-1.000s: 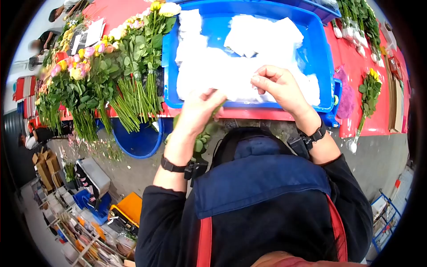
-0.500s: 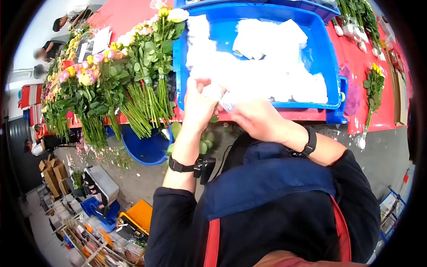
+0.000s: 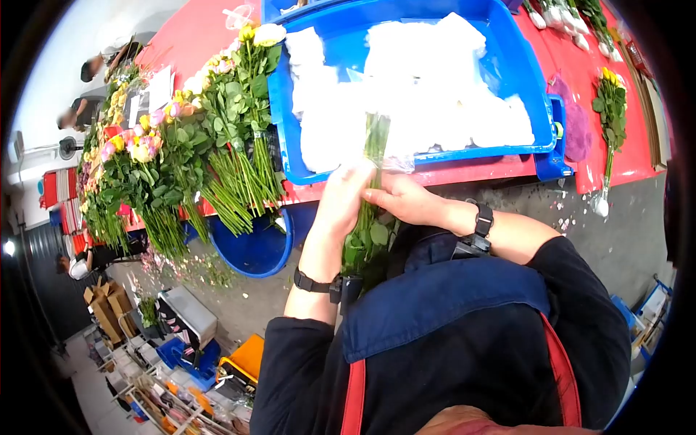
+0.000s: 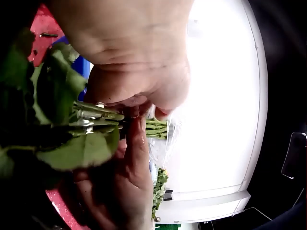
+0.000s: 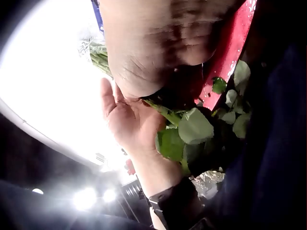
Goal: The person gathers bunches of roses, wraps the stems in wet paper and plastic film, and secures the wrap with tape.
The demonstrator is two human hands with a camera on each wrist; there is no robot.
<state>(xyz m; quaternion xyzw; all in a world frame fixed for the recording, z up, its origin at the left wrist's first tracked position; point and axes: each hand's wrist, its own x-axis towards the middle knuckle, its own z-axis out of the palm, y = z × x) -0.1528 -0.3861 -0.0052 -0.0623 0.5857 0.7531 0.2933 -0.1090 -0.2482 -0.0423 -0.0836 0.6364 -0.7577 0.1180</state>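
Both hands meet around a bunch of leafy green stems just in front of the blue tub. My left hand grips the bunch from the left, while my right hand closes on it from the right. The cut ends point away over the tub's front rim, and leaves hang toward my body. Clear plastic surrounds the stems beyond the hands. In the left wrist view the stems run between the left palm and the right hand's fingers. The flower heads are hidden.
The blue tub holds white wads. Rose bunches line the left of the red table, above a blue bucket. At right lie a yellow flower bunch and a purple cloth. A cart stands lower left.
My hands were apart over the tub; then the right hand came to the left with plastic between them. Now both hold the bunch, its stem ends raised over the rim with plastic around them.
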